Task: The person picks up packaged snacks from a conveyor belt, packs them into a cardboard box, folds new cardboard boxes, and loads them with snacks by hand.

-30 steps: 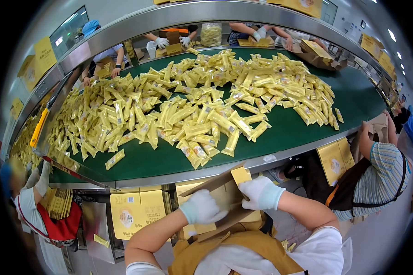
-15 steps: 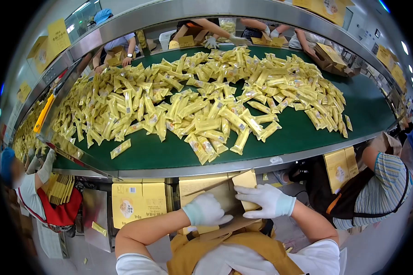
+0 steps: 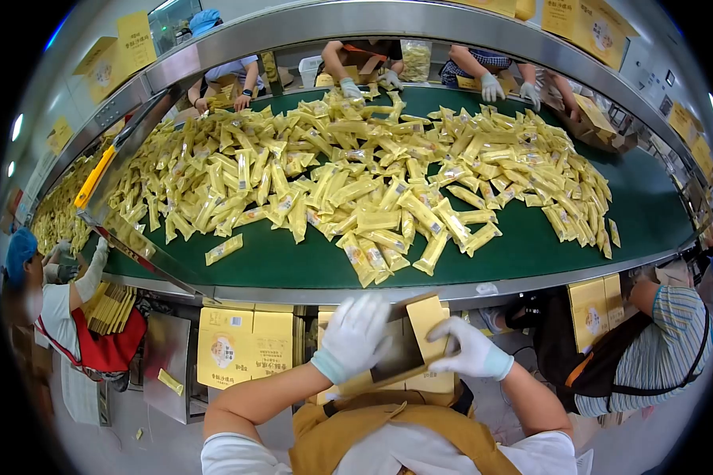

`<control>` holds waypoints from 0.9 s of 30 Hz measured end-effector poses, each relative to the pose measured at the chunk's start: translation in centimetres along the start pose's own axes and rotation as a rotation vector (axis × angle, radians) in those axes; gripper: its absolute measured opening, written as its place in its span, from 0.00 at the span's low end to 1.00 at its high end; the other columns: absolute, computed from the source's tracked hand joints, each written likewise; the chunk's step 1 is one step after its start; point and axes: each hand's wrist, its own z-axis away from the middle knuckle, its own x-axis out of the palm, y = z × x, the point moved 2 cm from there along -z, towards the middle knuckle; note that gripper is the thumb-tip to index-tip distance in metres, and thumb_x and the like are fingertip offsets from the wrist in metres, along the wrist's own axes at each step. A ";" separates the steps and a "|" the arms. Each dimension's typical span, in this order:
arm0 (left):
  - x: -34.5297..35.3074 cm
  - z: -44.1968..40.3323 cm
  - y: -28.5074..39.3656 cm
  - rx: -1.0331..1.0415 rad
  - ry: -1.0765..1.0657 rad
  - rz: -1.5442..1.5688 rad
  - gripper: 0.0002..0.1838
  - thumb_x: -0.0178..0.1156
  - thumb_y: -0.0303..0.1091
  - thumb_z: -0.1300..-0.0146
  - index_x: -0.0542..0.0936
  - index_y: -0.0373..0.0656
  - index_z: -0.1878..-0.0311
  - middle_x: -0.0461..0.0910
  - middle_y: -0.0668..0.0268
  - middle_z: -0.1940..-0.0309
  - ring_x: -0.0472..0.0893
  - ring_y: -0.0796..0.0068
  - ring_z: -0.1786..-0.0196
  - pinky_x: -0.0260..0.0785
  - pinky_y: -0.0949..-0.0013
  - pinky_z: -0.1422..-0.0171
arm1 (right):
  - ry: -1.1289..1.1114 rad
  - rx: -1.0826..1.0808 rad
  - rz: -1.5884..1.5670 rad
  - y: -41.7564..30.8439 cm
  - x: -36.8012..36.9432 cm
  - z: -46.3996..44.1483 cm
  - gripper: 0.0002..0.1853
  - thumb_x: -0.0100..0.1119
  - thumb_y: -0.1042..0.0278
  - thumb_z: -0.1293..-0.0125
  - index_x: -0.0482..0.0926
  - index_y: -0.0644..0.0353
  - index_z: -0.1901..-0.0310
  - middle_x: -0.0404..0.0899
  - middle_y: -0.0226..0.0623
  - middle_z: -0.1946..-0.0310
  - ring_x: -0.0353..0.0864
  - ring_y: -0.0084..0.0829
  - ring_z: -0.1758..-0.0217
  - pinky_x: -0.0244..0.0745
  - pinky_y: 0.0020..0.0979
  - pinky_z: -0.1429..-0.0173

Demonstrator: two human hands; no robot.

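Observation:
In front of my chest is a yellow cardboard carton (image 3: 426, 323), its mouth open and its dark inside showing. My left hand (image 3: 353, 339), in a white glove, is at the carton's left side with the thumb toward the opening; motion blurs its fingers. On the right side, my gloved right hand (image 3: 469, 348) grips the wall, fingers bent over the edge. Beneath and beside the carton lie flat yellow carton blanks (image 3: 245, 344) in stacks. Just beyond my hands, yellow wrapped packets (image 3: 372, 186) lie heaped on a green conveyor belt (image 3: 293, 261).
A metal rail (image 3: 483, 294) edges the belt nearest me. Co-workers stand across the belt; another in a red apron (image 3: 107, 340) is at left, and one in a striped sleeve (image 3: 657, 340) at right. One loose packet (image 3: 170, 381) lies on a metal surface at left.
The carton has turned and opened out into a box shape. My left hand has risen along its left side, and my right hand has shifted to its right wall. Co-workers' hands opposite have moved.

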 end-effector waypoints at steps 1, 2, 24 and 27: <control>0.3 0.1 -0.6 -0.010 -0.045 0.027 0.28 0.70 0.45 0.45 0.80 0.46 0.40 0.80 0.60 0.46 0.79 0.61 0.44 0.67 0.55 0.34 | 0.079 0.059 0.020 0.2 0.2 -0.2 0.39 0.85 0.54 0.54 0.74 0.65 0.45 0.73 0.47 0.51 0.77 0.41 0.45 0.74 0.37 0.38; 0.2 -0.2 -0.7 -0.073 -0.225 0.128 0.28 0.70 0.46 0.44 0.80 0.46 0.40 0.80 0.59 0.46 0.79 0.60 0.43 0.67 0.55 0.34 | 0.181 0.067 0.058 0.7 0.8 -0.2 0.42 0.86 0.53 0.56 0.73 0.65 0.43 0.72 0.48 0.49 0.76 0.42 0.45 0.74 0.37 0.38; -1.7 -0.6 -4.1 -0.206 -0.147 0.895 0.59 0.70 0.49 0.46 0.46 0.38 0.18 0.45 0.43 0.18 0.48 0.44 0.17 0.46 0.52 0.18 | 0.707 0.067 -0.889 22.9 7.5 -0.2 0.24 0.43 0.55 0.18 0.69 0.65 0.33 0.82 0.40 0.45 0.81 0.37 0.47 0.77 0.37 0.40; 4.1 2.2 -3.5 -0.481 -0.151 1.654 0.53 0.66 0.47 0.37 0.46 0.39 0.17 0.50 0.51 0.19 0.55 0.56 0.18 0.50 0.59 0.18 | 0.668 0.067 -1.768 15.9 8.3 1.3 0.21 0.43 0.61 0.18 0.68 0.65 0.33 0.81 0.42 0.42 0.81 0.39 0.45 0.75 0.36 0.38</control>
